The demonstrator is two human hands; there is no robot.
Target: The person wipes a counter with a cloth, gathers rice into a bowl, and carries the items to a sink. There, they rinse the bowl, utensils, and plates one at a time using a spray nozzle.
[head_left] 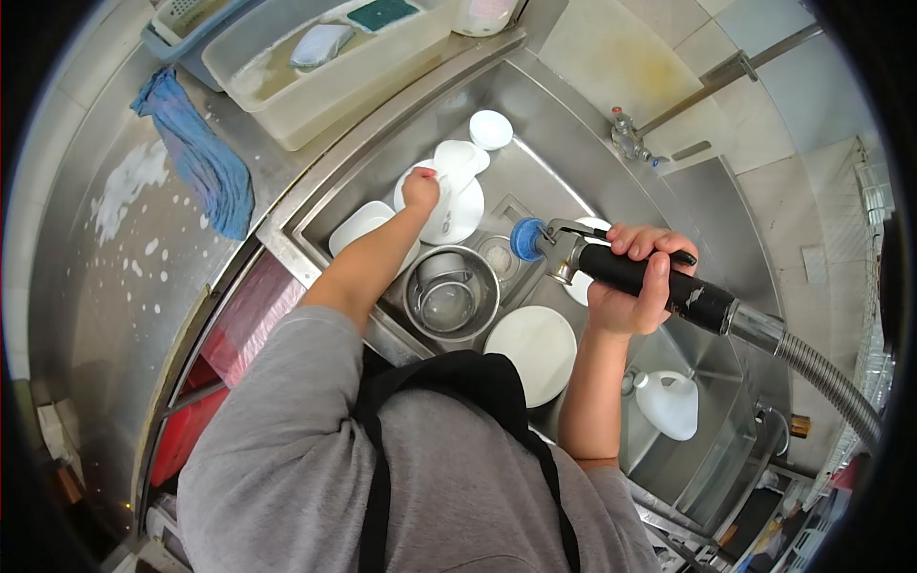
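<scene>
My left hand (420, 189) reaches into the sink, its fingers closed at the edge of a small white dish (457, 160). Beneath it lies a larger white plate (452, 222). My right hand (635, 282) is wrapped round the black grip of a pre-rinse sprayer (621, 269). The sprayer's blue-rimmed head (526, 239) points left over the sink, towards the dishes. Whether water flows I cannot make out. Near my left forearm are a white rectangular dish (355, 222) and a steel pot (451, 292) with vessels inside.
A white bowl (491, 130) sits at the sink's far side, a round white plate (531, 355) at the near side. A white jug (668, 405) lies right. On the left counter are a blue cloth (196, 153) and a plastic tub (296, 119) with sponges. The sprayer's metal hose (831, 377) trails right.
</scene>
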